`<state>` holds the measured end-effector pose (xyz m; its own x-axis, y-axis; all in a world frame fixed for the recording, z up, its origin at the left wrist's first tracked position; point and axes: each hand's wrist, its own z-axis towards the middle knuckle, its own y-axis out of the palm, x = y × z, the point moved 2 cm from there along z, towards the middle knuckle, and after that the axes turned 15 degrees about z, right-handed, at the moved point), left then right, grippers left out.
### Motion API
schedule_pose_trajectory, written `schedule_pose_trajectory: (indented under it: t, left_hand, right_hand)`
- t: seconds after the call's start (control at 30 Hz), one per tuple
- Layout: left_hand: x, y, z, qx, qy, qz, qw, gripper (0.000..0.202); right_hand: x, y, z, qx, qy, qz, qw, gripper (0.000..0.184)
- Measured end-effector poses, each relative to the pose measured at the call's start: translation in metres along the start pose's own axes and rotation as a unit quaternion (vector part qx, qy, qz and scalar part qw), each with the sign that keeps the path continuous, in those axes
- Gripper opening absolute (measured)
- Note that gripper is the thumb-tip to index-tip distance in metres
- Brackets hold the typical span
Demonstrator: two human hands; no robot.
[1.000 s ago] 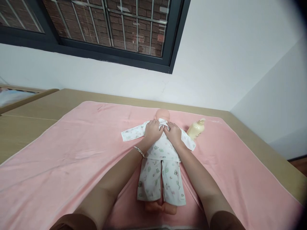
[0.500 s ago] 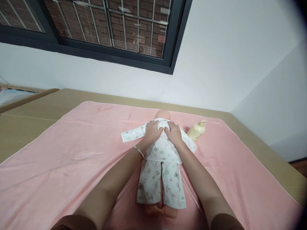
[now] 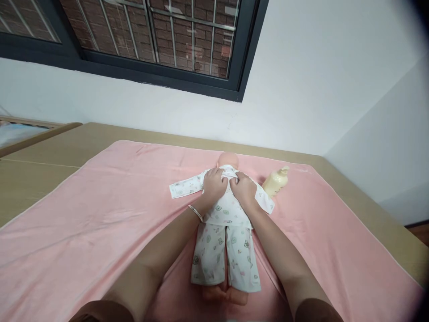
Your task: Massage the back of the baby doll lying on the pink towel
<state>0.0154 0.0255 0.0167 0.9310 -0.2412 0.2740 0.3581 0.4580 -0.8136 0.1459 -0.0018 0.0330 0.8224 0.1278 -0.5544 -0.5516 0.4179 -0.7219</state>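
Note:
A baby doll (image 3: 228, 159) lies stretched out on a pink blanket, head toward the wall, with no face showing. It wears a white printed shirt (image 3: 227, 210) and matching trousers (image 3: 209, 255). My left hand (image 3: 214, 182), with a bracelet at the wrist, is closed on the shirt's upper left part. On the upper right, my right hand (image 3: 244, 188) has its fingers curled into the same shirt. The cloth is bunched between the two hands below the collar. The sleeves spread out to either side, and the bare feet (image 3: 228, 295) stick out of the trousers.
The pink blanket (image 3: 100, 223) covers most of a wooden surface (image 3: 60, 147). A cream pump bottle (image 3: 276, 181) lies tilted beside the right sleeve. Behind stands a white wall (image 3: 284, 98) with a dark-framed window (image 3: 161, 76).
My fingers have gone from lying flat on the shirt to curling into it. The cloth near the collar is now gathered. The doll and bottle stay in place.

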Motion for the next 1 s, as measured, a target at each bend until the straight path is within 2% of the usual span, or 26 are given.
schedule_pose_trajectory:
  t: [0.2,0.4,0.53,0.73,1.0]
  left_hand:
    - [-0.004,0.007,0.006,-0.042,0.014,-0.002,0.999,0.041]
    - [0.003,-0.003,0.001,-0.001,0.053,0.007,0.999,0.029]
    - [0.006,-0.008,-0.004,0.021,0.034,0.039,0.998,0.021]
    - [0.003,-0.007,-0.006,0.024,-0.006,0.008,1.000,0.025]
    - [-0.003,0.002,-0.002,0.010,-0.026,-0.028,0.999,0.036]
  right_hand:
    - [0.015,0.009,0.013,-0.060,-0.050,0.049,0.996,0.048]
    - [0.015,0.008,0.012,-0.057,-0.098,0.074,0.991,0.047]
    - [0.015,0.006,0.007,-0.032,-0.122,0.081,0.989,0.046]
    - [0.017,0.006,0.006,-0.031,-0.111,0.097,0.989,0.051]
    - [0.022,0.011,0.010,-0.034,-0.073,0.126,0.989,0.052]
